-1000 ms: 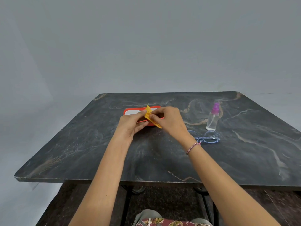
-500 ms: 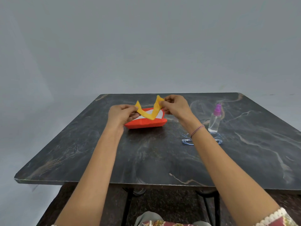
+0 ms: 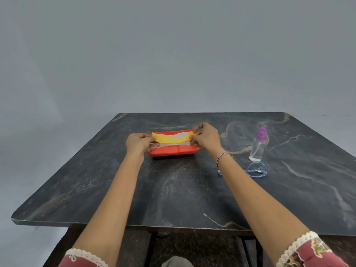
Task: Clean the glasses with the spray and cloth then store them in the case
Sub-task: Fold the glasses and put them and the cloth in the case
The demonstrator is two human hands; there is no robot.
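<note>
The yellow cloth (image 3: 171,139) is held stretched in a band whose long axis runs left to right, sagging slightly at its middle. It hangs just above the open red case (image 3: 173,150). The case lies on the dark marbled table (image 3: 173,189), toward the far centre, with its long axis also left to right and its pale lining facing up. The left hand (image 3: 139,142) pinches the left end of the cloth between thumb and curled fingers. The right hand (image 3: 206,138) pinches the right end in the same manner, with a beaded bracelet (image 3: 221,158) on its wrist. Whether either hand touches the case cannot be told. The spray bottle (image 3: 257,149) stands upright to the right, well apart from the case, holding clear liquid under a purple spray head. Any label on it is too small to read. The blue-framed glasses (image 3: 256,170) lie on the table just near of the bottle, long axis left to right, their left part hidden behind the right forearm.
</note>
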